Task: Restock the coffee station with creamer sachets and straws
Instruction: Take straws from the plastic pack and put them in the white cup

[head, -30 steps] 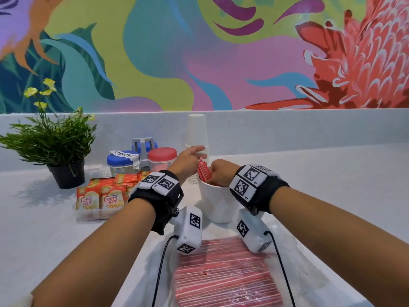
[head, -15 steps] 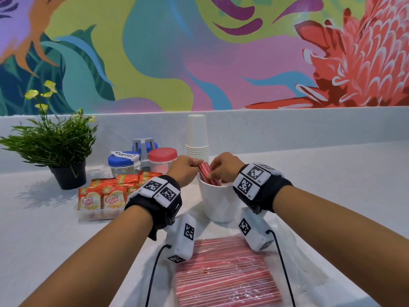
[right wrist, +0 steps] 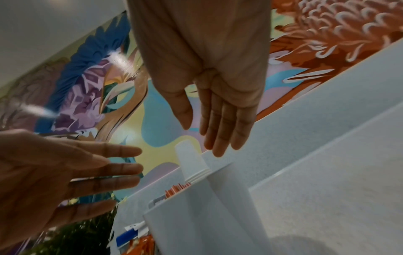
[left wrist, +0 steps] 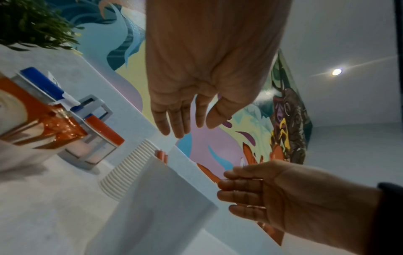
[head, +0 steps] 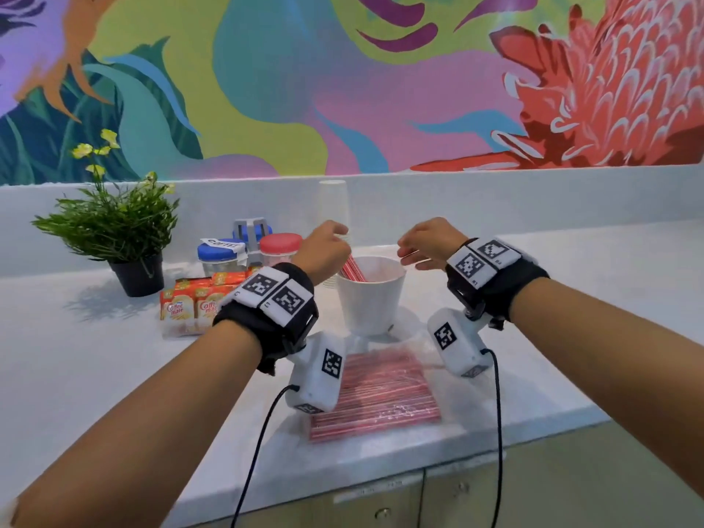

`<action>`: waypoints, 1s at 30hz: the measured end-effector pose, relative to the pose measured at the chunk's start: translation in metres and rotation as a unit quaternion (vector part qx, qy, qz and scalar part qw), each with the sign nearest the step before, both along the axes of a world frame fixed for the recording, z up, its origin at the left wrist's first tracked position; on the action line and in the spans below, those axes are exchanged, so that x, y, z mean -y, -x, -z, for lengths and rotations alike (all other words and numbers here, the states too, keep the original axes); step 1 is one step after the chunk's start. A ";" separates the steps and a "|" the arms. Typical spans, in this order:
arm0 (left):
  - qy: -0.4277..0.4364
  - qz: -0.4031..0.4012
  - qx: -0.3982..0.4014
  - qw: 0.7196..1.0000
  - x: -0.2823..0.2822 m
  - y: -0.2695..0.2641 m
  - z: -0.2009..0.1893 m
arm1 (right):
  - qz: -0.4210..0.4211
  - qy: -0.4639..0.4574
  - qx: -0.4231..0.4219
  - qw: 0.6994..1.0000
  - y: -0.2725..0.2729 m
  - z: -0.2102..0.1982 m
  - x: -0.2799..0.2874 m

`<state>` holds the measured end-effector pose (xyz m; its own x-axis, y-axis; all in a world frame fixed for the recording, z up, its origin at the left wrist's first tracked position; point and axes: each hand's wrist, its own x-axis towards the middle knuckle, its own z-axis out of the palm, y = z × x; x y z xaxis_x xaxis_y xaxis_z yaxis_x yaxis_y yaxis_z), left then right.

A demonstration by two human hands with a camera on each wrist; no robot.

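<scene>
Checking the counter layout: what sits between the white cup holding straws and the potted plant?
In the head view, the creamer sachets and lidded jars lie between the white cup and the potted plant.

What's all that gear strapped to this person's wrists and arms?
Both forearms are bare. Each wrist wears a black band topped with white tiles printed with black square codes. Below each hangs a white coded box, trailing a thin black cable.
</scene>
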<state>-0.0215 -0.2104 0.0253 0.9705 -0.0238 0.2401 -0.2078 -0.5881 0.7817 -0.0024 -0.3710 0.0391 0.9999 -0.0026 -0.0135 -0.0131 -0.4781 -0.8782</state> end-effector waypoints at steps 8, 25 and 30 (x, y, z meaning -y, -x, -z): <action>-0.091 0.084 -0.114 0.986 0.032 0.070 0.028 | 0.099 0.044 -0.046 0.993 0.058 0.039 0.033; -0.325 0.038 -0.108 0.939 0.029 0.097 0.083 | 0.009 -0.063 -0.051 0.997 0.093 0.065 0.033; -0.328 0.026 -0.121 0.937 0.022 0.094 0.086 | 0.035 -0.126 -0.101 0.986 0.080 0.079 0.034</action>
